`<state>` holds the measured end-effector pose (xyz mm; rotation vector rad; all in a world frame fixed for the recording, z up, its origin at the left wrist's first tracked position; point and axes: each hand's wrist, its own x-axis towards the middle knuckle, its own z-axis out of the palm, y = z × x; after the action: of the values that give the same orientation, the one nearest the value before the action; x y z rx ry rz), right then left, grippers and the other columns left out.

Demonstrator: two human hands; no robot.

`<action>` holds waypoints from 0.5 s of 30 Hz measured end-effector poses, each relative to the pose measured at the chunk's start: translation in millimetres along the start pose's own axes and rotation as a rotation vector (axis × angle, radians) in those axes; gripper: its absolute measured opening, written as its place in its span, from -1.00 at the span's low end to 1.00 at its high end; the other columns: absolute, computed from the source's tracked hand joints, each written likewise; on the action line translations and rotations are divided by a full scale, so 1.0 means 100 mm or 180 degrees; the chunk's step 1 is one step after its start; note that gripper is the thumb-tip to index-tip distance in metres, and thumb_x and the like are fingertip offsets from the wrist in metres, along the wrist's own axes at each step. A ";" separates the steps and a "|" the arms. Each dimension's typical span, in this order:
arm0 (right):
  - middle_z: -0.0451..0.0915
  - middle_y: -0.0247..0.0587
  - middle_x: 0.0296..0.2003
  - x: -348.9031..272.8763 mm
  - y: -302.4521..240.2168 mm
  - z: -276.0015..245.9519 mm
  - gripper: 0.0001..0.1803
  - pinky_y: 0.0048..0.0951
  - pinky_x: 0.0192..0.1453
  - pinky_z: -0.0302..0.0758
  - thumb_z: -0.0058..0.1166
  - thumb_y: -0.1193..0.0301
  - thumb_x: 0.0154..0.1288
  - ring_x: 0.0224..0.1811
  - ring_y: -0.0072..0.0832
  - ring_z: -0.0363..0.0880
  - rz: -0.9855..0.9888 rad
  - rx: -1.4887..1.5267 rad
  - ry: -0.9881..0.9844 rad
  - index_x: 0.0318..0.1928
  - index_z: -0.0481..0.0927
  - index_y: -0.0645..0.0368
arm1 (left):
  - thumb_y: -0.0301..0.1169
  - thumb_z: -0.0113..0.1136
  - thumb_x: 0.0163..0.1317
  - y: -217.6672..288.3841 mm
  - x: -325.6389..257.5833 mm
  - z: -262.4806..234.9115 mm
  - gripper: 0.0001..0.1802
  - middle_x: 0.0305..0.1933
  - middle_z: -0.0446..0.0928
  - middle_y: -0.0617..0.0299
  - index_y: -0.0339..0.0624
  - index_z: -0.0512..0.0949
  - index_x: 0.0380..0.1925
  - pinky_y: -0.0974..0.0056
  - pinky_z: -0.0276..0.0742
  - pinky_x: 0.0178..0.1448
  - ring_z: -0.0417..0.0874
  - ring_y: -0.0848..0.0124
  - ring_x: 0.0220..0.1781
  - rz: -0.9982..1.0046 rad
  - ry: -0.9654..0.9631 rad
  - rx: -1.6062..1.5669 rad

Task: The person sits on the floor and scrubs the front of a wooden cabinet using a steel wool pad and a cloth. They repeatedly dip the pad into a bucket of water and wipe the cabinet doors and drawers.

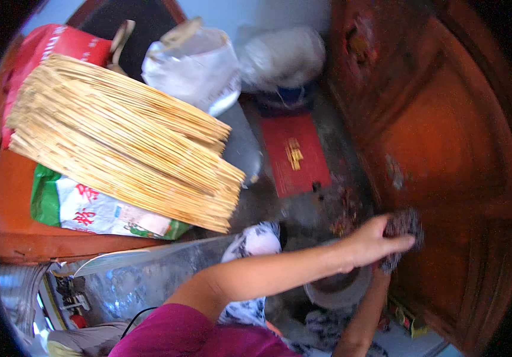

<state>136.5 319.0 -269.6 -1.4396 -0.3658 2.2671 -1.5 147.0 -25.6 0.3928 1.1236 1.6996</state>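
Note:
My left hand [372, 243] reaches across to the right, its fingers closed round a dark, speckled, crumpled wad [407, 227]. The wad may be cloth or mesh; blur keeps me from telling which. Just below, my right hand [382, 271] sits close to the wad's lower part, its fingers mostly hidden behind the left hand and the wad. Both hands are beside a reddish-brown wooden panel [440, 196]. Under my left forearm stands a pale round basin [351, 297], partly covered by the arm.
Flat yellowish dried sticks [125, 137] lie stacked at left over a green-and-white bag [113, 205] and a red bag [77, 44]. A white bag [193, 68] and a clear plastic bag [285, 56] stand behind. A red folder [296, 154] lies on the floor near scattered debris [345, 211].

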 end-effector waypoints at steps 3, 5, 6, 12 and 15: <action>0.48 -0.06 0.29 -0.14 -0.07 -0.09 -0.41 0.14 0.36 0.43 -0.25 0.04 0.54 0.29 -0.03 0.46 -0.0033 -0.0087 -0.0088 0.32 0.44 0.19 | -0.13 0.40 0.33 0.13 -0.04 0.04 -0.50 -0.04 0.64 0.24 -0.26 0.54 0.07 0.29 0.52 0.19 0.57 0.45 0.03 -0.0099 -0.0195 0.0633; 0.48 -0.06 0.29 -0.29 -0.11 -0.15 -0.41 0.13 0.36 0.43 -0.25 0.03 0.54 0.28 -0.03 0.46 -0.0077 -0.0189 -0.0116 0.32 0.43 0.19 | -0.12 0.41 0.29 0.00 -0.04 -0.02 -0.47 -0.06 0.66 0.18 -0.32 0.53 0.04 0.26 0.55 0.17 0.59 0.43 -0.01 0.0080 -0.0541 0.0795; 0.48 -0.06 0.29 -0.35 -0.11 -0.13 -0.40 0.13 0.36 0.43 -0.25 0.03 0.54 0.28 -0.03 0.46 -0.0109 -0.0246 -0.0146 0.32 0.43 0.19 | -0.12 0.42 0.28 0.00 -0.09 -0.04 -0.47 -0.07 0.66 0.15 -0.33 0.54 0.03 0.24 0.56 0.16 0.60 0.42 -0.03 0.0091 -0.0619 0.0990; 0.47 -0.06 0.29 -0.91 -0.37 0.03 -0.39 0.12 0.36 0.43 -0.25 0.02 0.53 0.28 -0.03 0.46 -0.0395 -0.0421 -0.0297 0.32 0.42 0.21 | 0.00 0.46 0.07 -0.17 -0.18 -0.03 -0.38 -0.10 0.64 -0.18 -0.35 0.58 -0.13 -0.02 0.57 0.11 0.66 -0.09 0.01 0.0407 -0.1450 0.2383; 0.47 -0.06 0.29 -1.19 -0.48 0.05 -0.39 0.11 0.35 0.44 -0.25 0.02 0.53 0.28 -0.04 0.46 -0.0586 -0.0327 -0.0377 0.32 0.42 0.21 | 0.02 0.46 0.04 -0.31 -0.17 0.00 -0.36 -0.13 0.64 -0.18 -0.35 0.58 -0.14 -0.05 0.56 0.11 0.65 -0.12 0.02 0.0666 -0.1286 0.2672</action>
<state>186.1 303.1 -151.9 -1.2659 -0.6335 2.2164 23.0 134.0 -47.0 1.3483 1.4733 1.1548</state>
